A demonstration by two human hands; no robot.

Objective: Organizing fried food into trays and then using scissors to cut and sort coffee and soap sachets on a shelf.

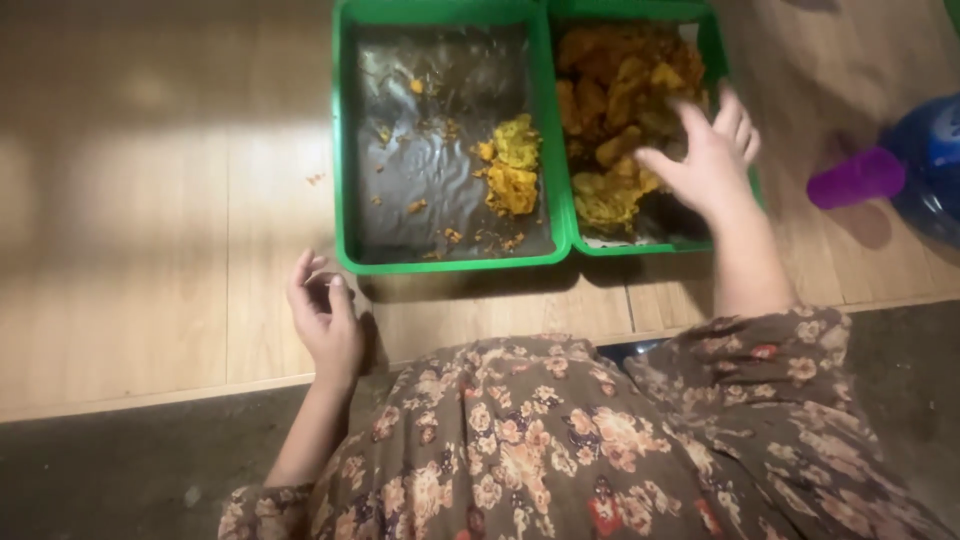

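Note:
Two green trays stand side by side on a wooden table. The left tray (345, 150) is lined with foil and holds a few yellow fried pieces (512, 168) plus crumbs. The right tray (712, 40) is piled with several orange-yellow fried pieces (612, 90). My right hand (708, 158) reaches into the right tray with fingers spread over the pile, touching it; nothing is clearly gripped. My left hand (325, 312) rests at the table's near edge, just below the left tray's corner, fingers loosely curled and empty.
A blue bottle (930, 160) with a purple spout (855, 178) lies at the right on the wooden table (150, 230). A crumb (315, 179) lies left of the trays. My floral sleeves and dress fill the bottom of the view.

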